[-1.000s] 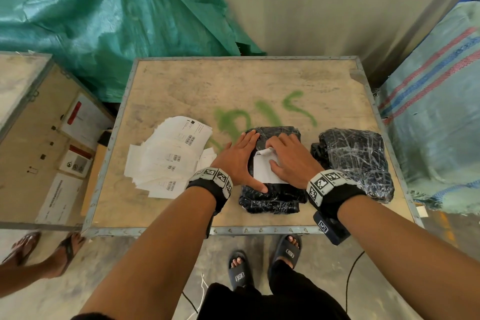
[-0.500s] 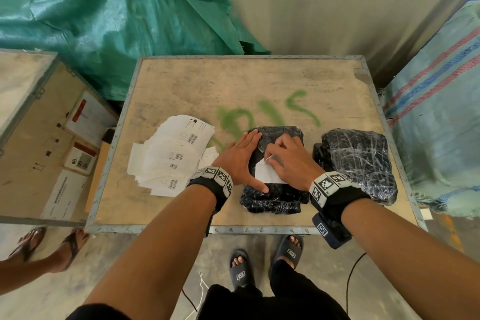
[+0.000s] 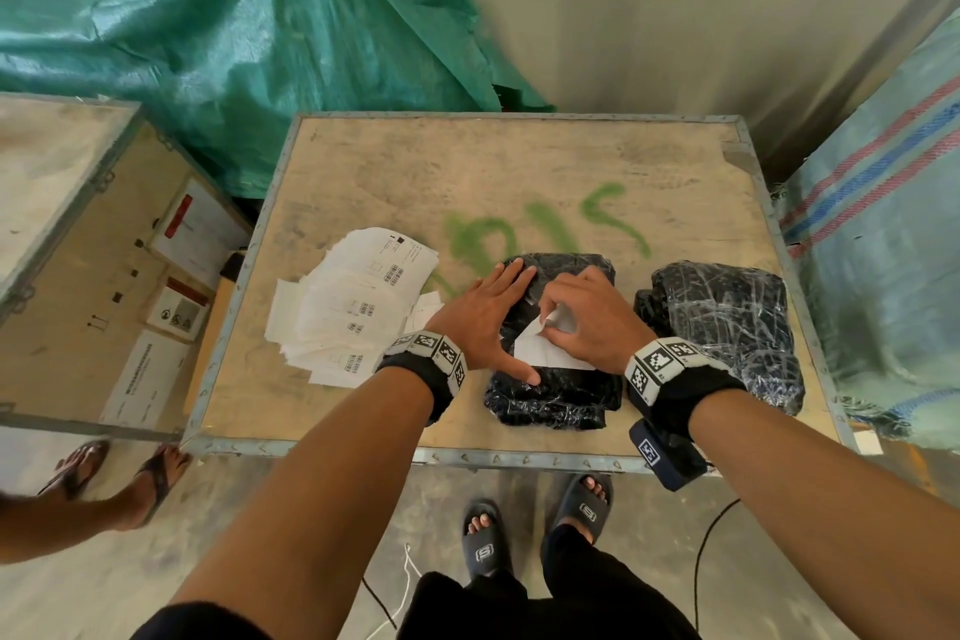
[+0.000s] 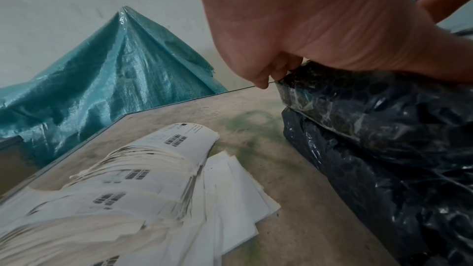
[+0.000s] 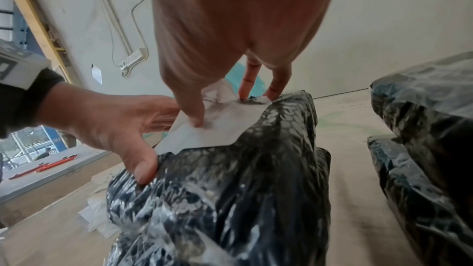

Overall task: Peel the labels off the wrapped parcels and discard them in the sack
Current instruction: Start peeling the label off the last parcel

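A black parcel in clear wrap (image 3: 556,403) (image 5: 230,199) lies on the wooden crate top (image 3: 519,172) in front of me. My left hand (image 3: 483,322) (image 5: 110,120) lies flat on its left side with straight fingers, thumb on the near edge, pressing it down. My right hand (image 3: 571,317) pinches the lifted far part of the white label (image 3: 545,359) (image 5: 230,126), thumb on the paper; the near part still sticks to the wrap. A second wrapped parcel (image 3: 727,327) (image 5: 422,128) lies to the right, no label visible on it.
A heap of loose white barcode labels (image 3: 353,312) (image 4: 128,189) lies left of my left hand. A woven sack with red and blue stripes (image 3: 883,276) stands at the right, a green tarp (image 3: 234,42) behind, another crate (image 3: 78,276) at left. Another person's feet (image 3: 104,473) are on the floor.
My right hand has drawn the label's far edge back toward me, so more of the paper stands folded up off the wrap. The left hand has stayed flat on the parcel.
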`<action>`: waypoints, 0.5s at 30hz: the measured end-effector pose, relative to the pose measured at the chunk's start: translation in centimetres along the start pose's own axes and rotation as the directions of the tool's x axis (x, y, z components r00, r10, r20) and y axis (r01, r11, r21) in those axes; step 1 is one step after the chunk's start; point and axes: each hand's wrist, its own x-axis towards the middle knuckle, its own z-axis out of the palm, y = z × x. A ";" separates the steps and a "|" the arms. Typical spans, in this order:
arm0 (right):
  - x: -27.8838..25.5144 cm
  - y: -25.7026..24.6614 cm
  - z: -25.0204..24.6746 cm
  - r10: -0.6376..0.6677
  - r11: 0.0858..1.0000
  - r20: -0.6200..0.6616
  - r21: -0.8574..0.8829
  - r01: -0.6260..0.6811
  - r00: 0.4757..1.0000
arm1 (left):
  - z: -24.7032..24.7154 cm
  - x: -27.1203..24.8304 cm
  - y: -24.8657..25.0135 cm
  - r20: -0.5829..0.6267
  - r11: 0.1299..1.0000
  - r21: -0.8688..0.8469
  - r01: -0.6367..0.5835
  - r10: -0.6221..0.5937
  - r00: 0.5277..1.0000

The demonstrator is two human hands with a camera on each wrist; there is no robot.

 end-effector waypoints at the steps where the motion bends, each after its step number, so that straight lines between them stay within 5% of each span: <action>1: 0.0 0.1 0.1 -0.027 1.000 -0.016 0.010 0.027 1.000 | 0.0 0.0 0.0 0.006 1.000 0.005 0.003 -0.003 1.000; 8: 0.3 0.1 -0.2 -0.091 0.993 0.015 -0.073 0.092 0.996 | 0.1 0.1 -0.2 0.032 1.000 0.022 0.008 -0.008 0.999; 15: 0.5 0.2 0.1 0.041 0.997 0.119 -0.067 -0.034 0.992 | 0.1 0.2 -0.1 0.064 0.997 0.083 -0.004 -0.001 0.998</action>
